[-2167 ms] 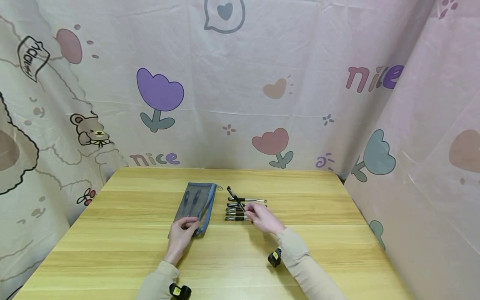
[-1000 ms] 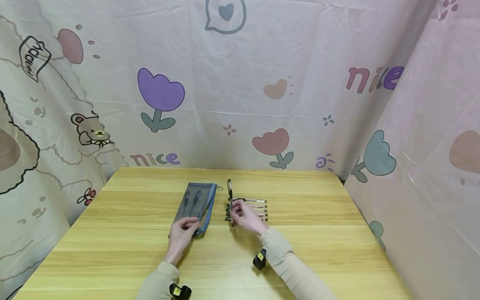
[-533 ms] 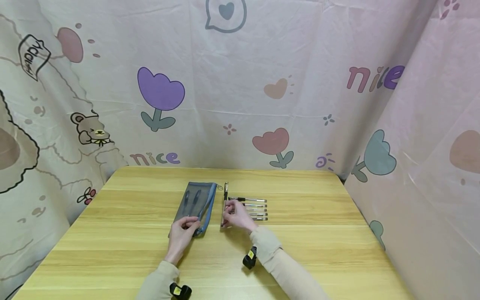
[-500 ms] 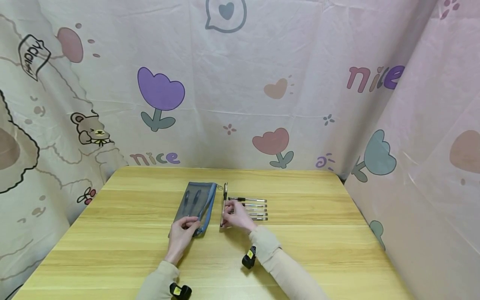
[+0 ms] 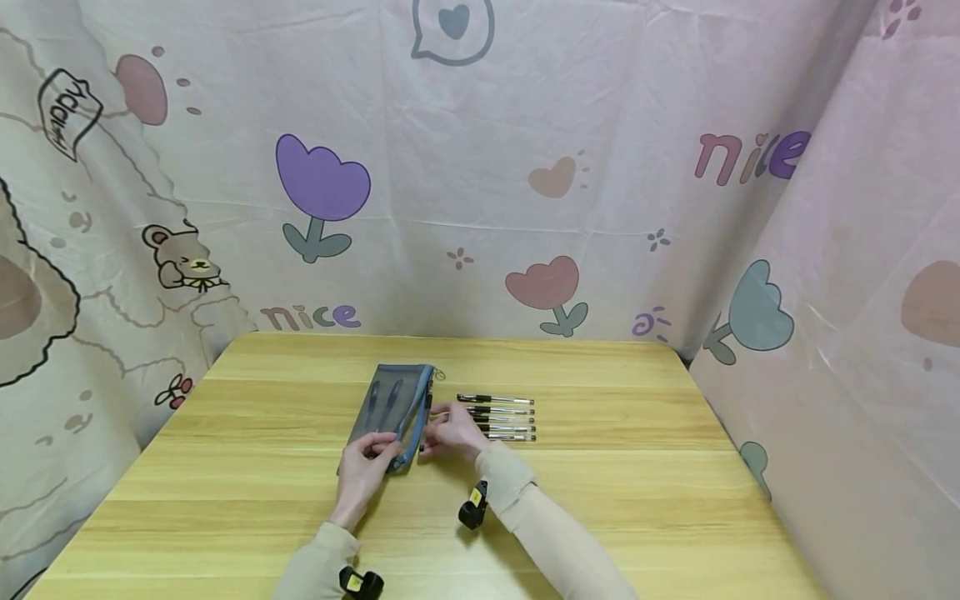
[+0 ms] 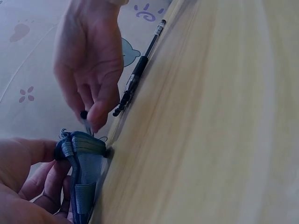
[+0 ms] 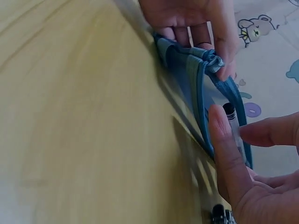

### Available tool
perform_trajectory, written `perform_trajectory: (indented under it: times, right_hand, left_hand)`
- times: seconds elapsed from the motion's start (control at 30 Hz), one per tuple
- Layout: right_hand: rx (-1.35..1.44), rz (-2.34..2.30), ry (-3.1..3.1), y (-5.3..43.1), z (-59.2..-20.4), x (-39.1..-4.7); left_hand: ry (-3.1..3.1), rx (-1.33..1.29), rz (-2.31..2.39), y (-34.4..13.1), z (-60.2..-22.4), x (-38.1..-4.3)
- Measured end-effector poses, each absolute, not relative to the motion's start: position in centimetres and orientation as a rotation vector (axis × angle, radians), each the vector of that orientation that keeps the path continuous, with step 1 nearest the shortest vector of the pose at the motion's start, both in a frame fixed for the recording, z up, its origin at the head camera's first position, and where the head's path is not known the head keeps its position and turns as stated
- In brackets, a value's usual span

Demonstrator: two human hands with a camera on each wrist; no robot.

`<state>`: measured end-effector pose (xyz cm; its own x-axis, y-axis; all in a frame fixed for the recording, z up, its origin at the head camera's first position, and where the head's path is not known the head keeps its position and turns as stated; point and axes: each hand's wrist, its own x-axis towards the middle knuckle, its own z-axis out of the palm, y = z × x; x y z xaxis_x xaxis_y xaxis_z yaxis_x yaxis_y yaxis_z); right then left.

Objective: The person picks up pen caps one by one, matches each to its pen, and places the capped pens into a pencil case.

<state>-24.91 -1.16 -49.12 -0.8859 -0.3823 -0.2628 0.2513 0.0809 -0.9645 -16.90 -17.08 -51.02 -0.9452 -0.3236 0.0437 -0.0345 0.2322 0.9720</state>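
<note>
A blue-grey mesh zip pouch [image 5: 386, 404] lies on the table, two dark pen shapes showing through it. My left hand [image 5: 363, 473] holds its near end, thumb and fingers on the blue zip edge [image 7: 194, 84], which gapes open in the right wrist view. My right hand [image 5: 456, 432] pinches a clear-barrelled black pen [image 7: 233, 125] between thumb and finger, lengthwise along that opening. Whether the pen is partly inside cannot be told. Several similar pens [image 5: 510, 411] lie in a row to the right, their left ends partly hidden by the right hand.
The wooden table [image 5: 600, 500] reaches to a patterned cloth backdrop [image 5: 450, 208] at the back and sides. A small ring pull [image 5: 439, 375] sticks out at the pouch's far corner. Black cameras [image 5: 472, 506] sit on both wrists.
My right hand lifted a pen off the row, turned it from crosswise to lengthwise and carried it left to the pouch's opening. The left hand and the pouch stayed in place.
</note>
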Motion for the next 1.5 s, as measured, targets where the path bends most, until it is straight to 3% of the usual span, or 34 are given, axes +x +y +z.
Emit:
perform_trajectory:
  times: [0.93, 1.5]
  right_hand:
    - [-0.1, -1.713, 1.982, -4.8, -48.5, -26.4]
    - [-0.424, -1.853, 1.937, -0.1, -49.5, -23.2]
  left_hand:
    - [-2.24, 0.306, -1.766, -17.0, -51.0, -17.1]
    - [-2.27, 0.325, -1.758, -17.3, -51.0, -16.9]
